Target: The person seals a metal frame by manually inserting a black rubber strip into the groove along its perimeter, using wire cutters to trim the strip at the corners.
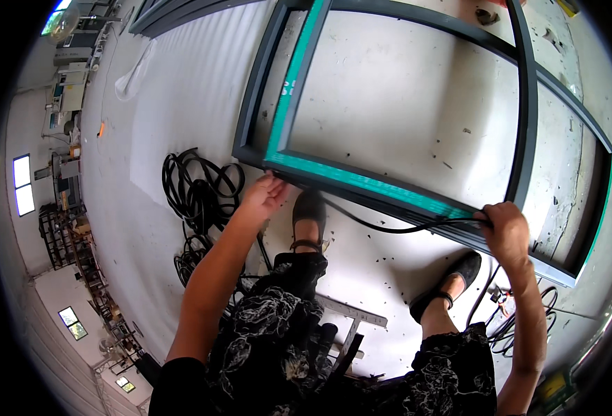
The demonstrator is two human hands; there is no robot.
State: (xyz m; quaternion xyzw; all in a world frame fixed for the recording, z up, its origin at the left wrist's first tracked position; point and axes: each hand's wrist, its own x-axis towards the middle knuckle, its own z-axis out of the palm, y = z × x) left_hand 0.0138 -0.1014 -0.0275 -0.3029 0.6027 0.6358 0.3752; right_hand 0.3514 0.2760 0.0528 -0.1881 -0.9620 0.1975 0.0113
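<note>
A dark grey window frame point(524, 132) with green film point(375, 188) along its inner sash lies in front of me. A long black flexible strip point(393, 230), which looks like a rubber seal, runs along its near side and sags in the middle. At the near left corner, my left hand point(263, 196) pinches the strip with fingertips together. Farther right, my right hand point(507, 232) closes around the strip against the near rail. Its fingers partly hide the strip there.
Coils of black strip point(198, 187) lie on the floor left of my left arm. More black cord point(507, 333) lies beyond my right forearm. A metal square-like piece point(351, 310) sits between my legs. My shoes point(452, 284) stand close to the frame. Shelves and machines line the far left wall.
</note>
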